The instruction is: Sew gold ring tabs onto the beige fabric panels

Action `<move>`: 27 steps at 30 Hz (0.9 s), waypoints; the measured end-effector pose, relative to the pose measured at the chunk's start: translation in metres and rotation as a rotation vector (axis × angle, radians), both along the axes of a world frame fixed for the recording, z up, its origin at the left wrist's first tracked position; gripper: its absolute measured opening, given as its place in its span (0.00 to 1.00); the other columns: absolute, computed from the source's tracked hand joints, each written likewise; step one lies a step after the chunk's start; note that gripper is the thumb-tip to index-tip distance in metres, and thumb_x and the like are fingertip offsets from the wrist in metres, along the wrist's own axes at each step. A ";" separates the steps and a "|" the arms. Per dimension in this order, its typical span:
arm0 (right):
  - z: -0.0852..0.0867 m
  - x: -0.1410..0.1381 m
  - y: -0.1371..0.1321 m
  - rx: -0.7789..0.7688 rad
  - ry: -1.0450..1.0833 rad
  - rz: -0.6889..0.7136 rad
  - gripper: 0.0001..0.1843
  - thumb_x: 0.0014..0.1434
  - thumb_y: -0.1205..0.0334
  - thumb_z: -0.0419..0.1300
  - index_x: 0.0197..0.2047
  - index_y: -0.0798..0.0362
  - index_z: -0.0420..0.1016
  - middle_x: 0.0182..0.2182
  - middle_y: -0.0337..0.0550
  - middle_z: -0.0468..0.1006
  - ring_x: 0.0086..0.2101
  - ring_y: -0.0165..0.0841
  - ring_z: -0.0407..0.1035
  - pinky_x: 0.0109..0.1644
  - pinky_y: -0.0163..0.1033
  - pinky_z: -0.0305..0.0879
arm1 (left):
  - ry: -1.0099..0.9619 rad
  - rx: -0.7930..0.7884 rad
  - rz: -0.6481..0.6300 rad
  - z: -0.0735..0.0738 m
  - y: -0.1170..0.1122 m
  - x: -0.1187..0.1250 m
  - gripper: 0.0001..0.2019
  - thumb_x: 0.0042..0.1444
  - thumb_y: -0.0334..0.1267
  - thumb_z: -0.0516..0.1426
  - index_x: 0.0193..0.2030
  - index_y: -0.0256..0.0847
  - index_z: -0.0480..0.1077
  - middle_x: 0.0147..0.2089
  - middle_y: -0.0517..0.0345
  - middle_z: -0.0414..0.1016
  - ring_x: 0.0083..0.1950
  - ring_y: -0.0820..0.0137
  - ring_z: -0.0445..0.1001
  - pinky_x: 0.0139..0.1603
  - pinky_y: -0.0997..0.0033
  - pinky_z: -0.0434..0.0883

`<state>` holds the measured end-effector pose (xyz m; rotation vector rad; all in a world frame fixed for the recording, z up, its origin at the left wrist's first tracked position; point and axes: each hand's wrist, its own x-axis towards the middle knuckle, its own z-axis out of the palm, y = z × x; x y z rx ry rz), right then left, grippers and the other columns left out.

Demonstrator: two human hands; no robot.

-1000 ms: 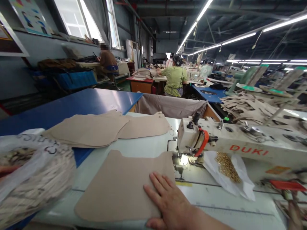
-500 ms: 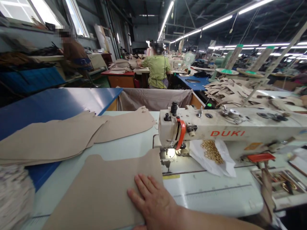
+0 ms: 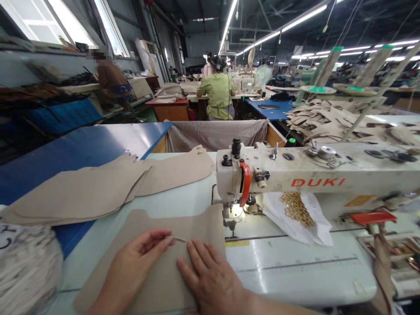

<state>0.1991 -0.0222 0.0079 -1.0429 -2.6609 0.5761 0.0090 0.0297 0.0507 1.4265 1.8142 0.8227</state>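
A beige-grey cut panel (image 3: 131,227) of leather-like material lies flat in front of me on the pale green sewing table. My right hand (image 3: 210,271) rests palm down on it, fingers stretched out. Over the middle of the panel, my left hand (image 3: 141,258) pinches a thin pale strip (image 3: 179,239) between thumb and fingers. The strip's free end reaches the right hand's fingertips; I cannot tell whether it is attached to the panel. Just beyond the panel's upper right corner is the lit needle area of a white sewing machine (image 3: 278,175).
Stacked beige panels (image 3: 88,192) lie at the left. Gold-coloured metal pieces (image 3: 297,209) sit on white paper (image 3: 320,227) under the machine arm. A whitish bundle (image 3: 29,262) is at lower left, a parts tray (image 3: 407,275) at right. Two people work beyond.
My left hand has come into view over the panel, pinching the thin strip. The right hand stays flat on the panel. The camera view has shifted slightly.
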 end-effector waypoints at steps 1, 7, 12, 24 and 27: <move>0.000 0.000 0.000 0.001 0.000 0.001 0.41 0.59 0.44 0.53 0.66 0.63 0.47 0.66 0.64 0.43 0.65 0.49 0.38 0.66 0.51 0.41 | -0.077 -0.029 -0.003 0.000 0.000 0.004 0.22 0.33 0.57 0.62 0.30 0.41 0.75 0.29 0.57 0.81 0.34 0.61 0.79 0.39 0.66 0.76; 0.001 0.000 -0.001 -0.041 0.024 0.005 0.41 0.61 0.42 0.50 0.66 0.63 0.47 0.65 0.67 0.44 0.65 0.50 0.37 0.66 0.51 0.40 | -0.257 -0.120 0.051 -0.003 -0.005 0.010 0.18 0.35 0.48 0.64 0.32 0.39 0.74 0.32 0.54 0.81 0.38 0.59 0.79 0.45 0.63 0.74; 0.000 0.000 -0.002 -0.045 0.042 0.000 0.42 0.60 0.41 0.50 0.66 0.63 0.48 0.65 0.68 0.44 0.65 0.50 0.37 0.66 0.52 0.40 | -0.327 -0.132 0.054 -0.010 -0.008 0.008 0.17 0.34 0.47 0.65 0.30 0.39 0.75 0.31 0.55 0.80 0.37 0.59 0.79 0.44 0.64 0.75; 0.018 0.008 -0.001 -0.281 0.369 -0.437 0.13 0.58 0.55 0.58 0.39 0.54 0.76 0.34 0.44 0.79 0.36 0.36 0.72 0.39 0.35 0.66 | -0.359 -0.149 -0.070 -0.019 -0.023 0.014 0.20 0.32 0.51 0.67 0.30 0.40 0.76 0.29 0.55 0.80 0.35 0.59 0.78 0.36 0.69 0.76; 0.016 0.015 0.000 -0.434 0.592 -0.630 0.10 0.59 0.59 0.57 0.32 0.54 0.77 0.25 0.38 0.76 0.27 0.29 0.69 0.28 0.29 0.60 | -0.382 -0.185 -0.151 -0.028 -0.023 0.024 0.20 0.31 0.53 0.67 0.29 0.41 0.76 0.28 0.55 0.79 0.33 0.60 0.78 0.34 0.70 0.76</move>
